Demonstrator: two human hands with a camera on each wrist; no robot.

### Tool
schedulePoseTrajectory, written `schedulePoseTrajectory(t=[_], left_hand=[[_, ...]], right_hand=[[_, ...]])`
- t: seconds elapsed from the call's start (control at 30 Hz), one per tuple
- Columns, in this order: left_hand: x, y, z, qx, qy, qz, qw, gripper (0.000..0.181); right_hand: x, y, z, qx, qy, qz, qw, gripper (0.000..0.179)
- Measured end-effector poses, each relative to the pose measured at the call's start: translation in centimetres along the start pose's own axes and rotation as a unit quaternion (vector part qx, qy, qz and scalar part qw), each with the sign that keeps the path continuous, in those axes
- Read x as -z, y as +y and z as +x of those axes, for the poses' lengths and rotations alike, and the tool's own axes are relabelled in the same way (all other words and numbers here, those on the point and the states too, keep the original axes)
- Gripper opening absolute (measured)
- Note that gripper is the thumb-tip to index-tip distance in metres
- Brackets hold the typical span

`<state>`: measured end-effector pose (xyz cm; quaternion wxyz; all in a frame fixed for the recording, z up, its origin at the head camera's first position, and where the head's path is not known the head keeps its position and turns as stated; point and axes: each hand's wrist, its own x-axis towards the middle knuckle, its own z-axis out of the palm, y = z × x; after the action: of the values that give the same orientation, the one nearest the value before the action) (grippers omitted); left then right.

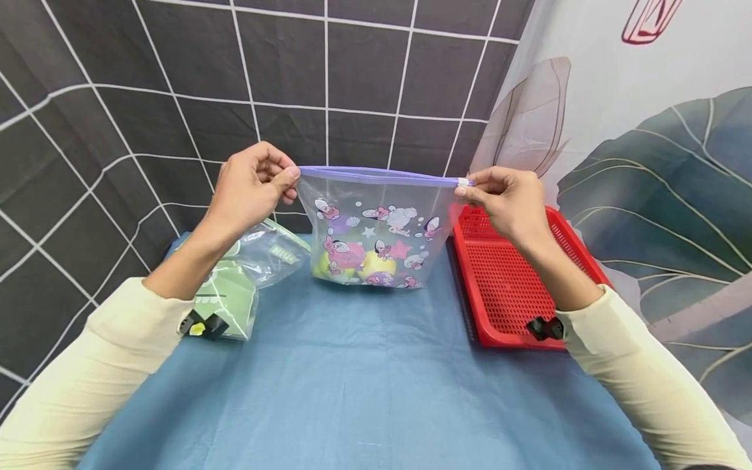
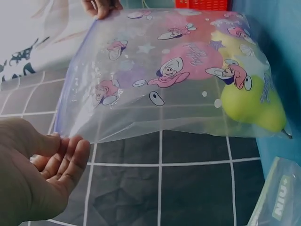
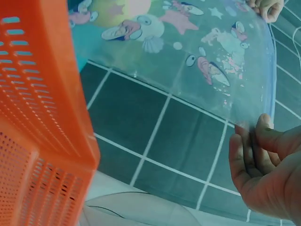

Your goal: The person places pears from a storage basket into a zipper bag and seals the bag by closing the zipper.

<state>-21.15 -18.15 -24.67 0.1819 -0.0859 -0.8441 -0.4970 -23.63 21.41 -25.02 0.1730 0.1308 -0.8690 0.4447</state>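
A clear zipper bag (image 1: 364,225) with cartoon sea prints hangs upright between both hands, its purple zip edge (image 1: 376,175) stretched nearly level. My left hand (image 1: 251,184) pinches the left end of that edge. At the right end, my right hand (image 1: 510,199) pinches the top corner by the white slider (image 1: 463,183). Through the plastic in the left wrist view, a yellow-green pear (image 2: 251,101) with a dark stem sits at the bottom of the bag. Beside it lies a yellow item (image 1: 376,263), partly hidden by the prints.
On the right stands a red perforated basket (image 1: 511,294), below my right forearm. Another clear bag (image 1: 273,254) with green parts lies at the left, partly behind my left arm. A blue cloth (image 1: 364,378) covers the table, and a dark gridded curtain (image 1: 282,65) hangs behind.
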Motion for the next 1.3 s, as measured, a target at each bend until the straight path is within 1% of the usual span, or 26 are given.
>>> schedulePoseTrajectory(t=[0.13,0.2,0.27,0.33,0.4,0.43,0.5,0.53,0.6,0.63,0.67,0.73,0.77,0.8,0.87,0.9,0.93,1.0,1.13,1.23,1.3], left_hand=[[-0.1,-0.8,-0.1,0.015,-0.013,0.019,0.9996,0.013],[-0.1,-1.2,-0.1,0.019,-0.023,0.024,0.9993,0.014],[0.1,-1.5,-0.1,0.020,-0.028,0.039,0.9987,0.015],[0.3,-1.5,0.0,0.011,-0.023,0.065,0.9976,0.016],[0.3,-1.1,0.2,-0.001,-0.006,0.095,0.9955,0.018],[0.2,-0.8,0.3,-0.012,0.005,0.106,0.9942,0.019],[-0.5,0.0,0.7,-0.049,0.026,0.119,0.9914,0.019],[-1.1,0.6,0.8,-0.069,0.030,0.118,0.9901,0.019],[-2.7,2.0,1.0,-0.125,0.025,0.112,0.9856,0.018],[-3.7,2.7,0.9,-0.154,0.013,0.107,0.9822,0.017],[-4.8,3.5,0.9,-0.182,-0.009,0.106,0.9777,0.017],[-6.9,5.0,0.7,-0.225,-0.064,0.112,0.9659,0.017],[-7.9,5.8,0.6,-0.242,-0.093,0.122,0.9581,0.018],[-8.8,6.4,0.5,-0.253,-0.122,0.135,0.9502,0.020],[-10.4,7.2,0.5,-0.263,-0.172,0.163,0.9352,0.024],[-11.1,7.5,0.5,-0.262,-0.190,0.177,0.9293,0.026],[-11.6,7.7,0.4,-0.259,-0.205,0.185,0.9257,0.027],[-12.3,7.7,0.4,-0.245,-0.220,0.189,0.9253,0.025],[-13.0,7.4,0.2,-0.224,-0.230,0.170,0.9318,0.014],[-13.2,7.1,-0.1,-0.218,-0.236,0.168,0.9318,0.011],[-13.2,7.1,-0.3,-0.213,-0.240,0.176,0.9305,0.012]], right_hand=[[-0.7,0.6,-0.3,-0.014,-0.032,-0.022,0.9991,0.025],[-1.0,0.8,-0.4,-0.020,-0.044,-0.022,0.9986,0.024],[-1.3,0.9,-0.5,-0.027,-0.052,-0.013,0.9982,0.023],[-1.4,0.9,-0.7,-0.032,-0.055,0.000,0.9980,0.023],[-1.5,0.7,-0.9,-0.038,-0.056,0.009,0.9977,0.024],[-1.6,0.6,-1.1,-0.039,-0.057,0.010,0.9975,0.024],[-1.7,0.5,-1.5,-0.039,-0.058,0.011,0.9975,0.025],[-1.8,0.4,-1.7,-0.038,-0.058,0.011,0.9975,0.025],[-2.0,0.2,-2.1,-0.035,-0.057,0.008,0.9977,0.024],[-2.1,0.1,-2.3,-0.032,-0.057,0.008,0.9979,0.024],[-2.2,-0.1,-2.5,-0.029,-0.057,0.012,0.9979,0.024],[-2.5,-0.4,-2.8,-0.024,-0.056,0.017,0.9980,0.024],[-2.6,-0.6,-2.9,-0.022,-0.056,0.022,0.9979,0.024],[-2.8,-0.8,-3.0,-0.021,-0.057,0.028,0.9978,0.024],[-3.1,-1.1,-3.2,-0.022,-0.060,0.036,0.9973,0.025],[-3.2,-1.3,-3.3,-0.022,-0.062,0.036,0.9972,0.025],[-3.2,-1.4,-3.4,-0.024,-0.064,0.037,0.9970,0.025],[-3.3,-1.7,-3.6,-0.029,-0.068,0.030,0.9968,0.025],[-3.4,-1.9,-3.9,-0.034,-0.075,0.005,0.9966,0.022],[-3.4,-1.9,-4.1,-0.034,-0.083,-0.002,0.9960,0.020],[-3.5,-1.9,-4.1,-0.032,-0.089,-0.001,0.9955,0.020]])
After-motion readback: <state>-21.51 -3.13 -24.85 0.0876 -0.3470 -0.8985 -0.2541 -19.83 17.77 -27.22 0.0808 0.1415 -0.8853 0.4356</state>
